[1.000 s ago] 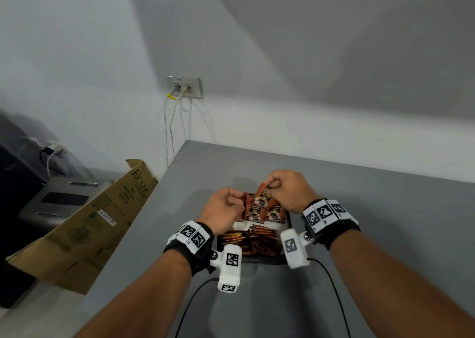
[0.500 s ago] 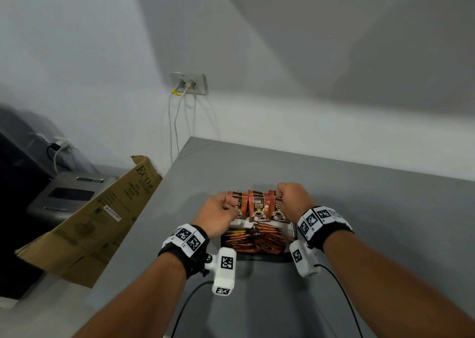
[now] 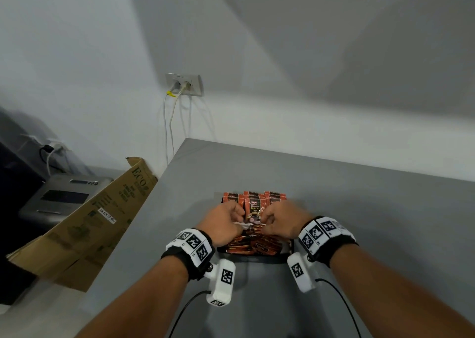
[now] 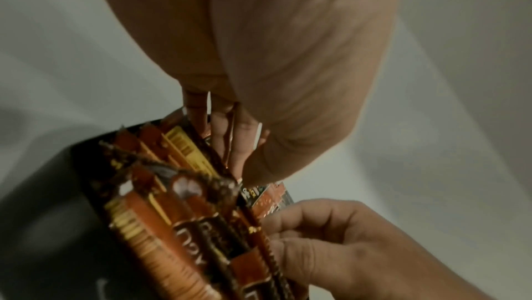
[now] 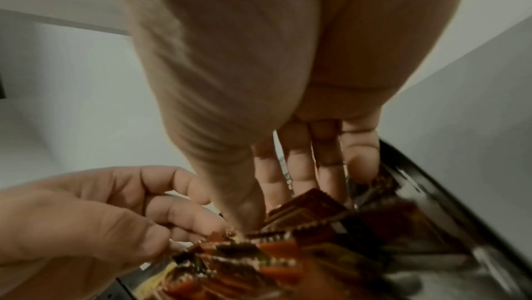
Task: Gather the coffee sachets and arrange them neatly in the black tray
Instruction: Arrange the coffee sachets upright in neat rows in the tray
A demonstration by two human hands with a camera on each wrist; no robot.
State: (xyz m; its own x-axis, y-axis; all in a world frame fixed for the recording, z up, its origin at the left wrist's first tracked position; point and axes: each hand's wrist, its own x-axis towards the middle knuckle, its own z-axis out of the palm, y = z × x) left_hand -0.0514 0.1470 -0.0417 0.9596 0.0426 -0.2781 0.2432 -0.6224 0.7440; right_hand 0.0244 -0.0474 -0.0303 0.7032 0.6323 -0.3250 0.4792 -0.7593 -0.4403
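Observation:
On the grey table a black tray (image 3: 262,257) holds orange-brown coffee sachets. A row of them stands upright at the tray's back (image 3: 253,198), and several lie in a loose pile at its front (image 3: 257,245). My left hand (image 3: 237,218) and right hand (image 3: 266,218) meet over the middle of the tray. Both pinch at the foot of the front upright sachet (image 3: 254,209). In the left wrist view, my fingers (image 4: 227,136) are behind the sachets (image 4: 178,225). In the right wrist view, my thumb (image 5: 241,204) presses on the sachet edges (image 5: 273,250).
The tray's shiny rim (image 5: 460,195) runs just right of my right hand. A cardboard box (image 3: 84,224) leans against the table's left edge, with a grey device (image 3: 61,198) behind it. A wall socket with cables (image 3: 183,84) is at the back.
A second ago my right hand held a tilted sachet over the back row. Then both hands squeezed the row from its sides. Now both have drawn in to the row's front.

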